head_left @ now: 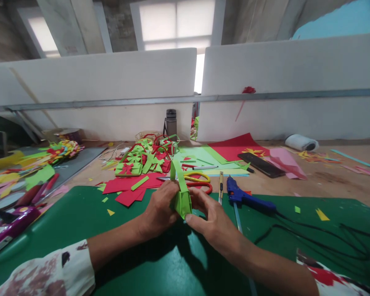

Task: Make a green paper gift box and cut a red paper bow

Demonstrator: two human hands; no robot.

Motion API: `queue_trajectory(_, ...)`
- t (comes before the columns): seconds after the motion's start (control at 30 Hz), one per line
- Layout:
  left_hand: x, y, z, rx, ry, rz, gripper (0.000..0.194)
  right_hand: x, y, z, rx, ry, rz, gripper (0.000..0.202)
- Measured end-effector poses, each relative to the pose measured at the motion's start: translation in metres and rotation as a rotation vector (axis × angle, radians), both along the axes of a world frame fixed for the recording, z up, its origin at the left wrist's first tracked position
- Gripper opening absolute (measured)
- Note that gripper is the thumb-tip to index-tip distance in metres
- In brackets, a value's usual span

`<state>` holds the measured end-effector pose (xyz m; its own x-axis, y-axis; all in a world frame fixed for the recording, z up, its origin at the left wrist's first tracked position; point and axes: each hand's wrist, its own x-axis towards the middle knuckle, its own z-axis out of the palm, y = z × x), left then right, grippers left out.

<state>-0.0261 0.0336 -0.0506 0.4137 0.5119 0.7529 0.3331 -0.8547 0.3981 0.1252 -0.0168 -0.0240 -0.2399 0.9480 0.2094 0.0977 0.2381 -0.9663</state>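
Observation:
A small green folded paper piece [183,202] with an upright green strip is held above the green mat [135,263]. My left hand [160,205] grips its left side, fingers closed on it. On the right side, my right hand [211,216] pinches the same piece between thumb and fingers, the thumb at its lower edge. Just behind the hands lie scissors [200,177] with yellow and red handles. A yellow cutter [221,185] and a blue glue gun [249,200] rest to the right.
Red paper sheets [129,185] and a pile of green and red paper pieces [146,156] lie behind. A bottle [171,123], a phone [261,164] and a white roll [301,142] sit further back. The black cable [314,233] crosses the mat's right side.

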Motion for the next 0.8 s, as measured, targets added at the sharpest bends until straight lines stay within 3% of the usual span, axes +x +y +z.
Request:
queue_trajectory(0.2,-0.003,0.000,-0.004,-0.130,-0.002,0.024,0.034,0.001,0.000,-0.004,-0.002,-0.006,-0.013,0.040)
queue_trajectory(0.47,-0.002,-0.006,0.015,-0.344,-0.194,-0.122,0.047,0.012,0.005,0.001,0.082,-0.050,-0.076,0.035)
queue_trajectory(0.67,-0.003,-0.013,0.026,-0.695,-0.369,-0.206,0.054,0.023,0.008,0.005,0.302,-0.373,-0.262,0.051)
queue_trajectory(0.8,-0.002,-0.014,0.024,-0.788,-0.468,-0.302,0.063,0.023,0.009,0.000,0.576,-0.569,-0.253,0.065)
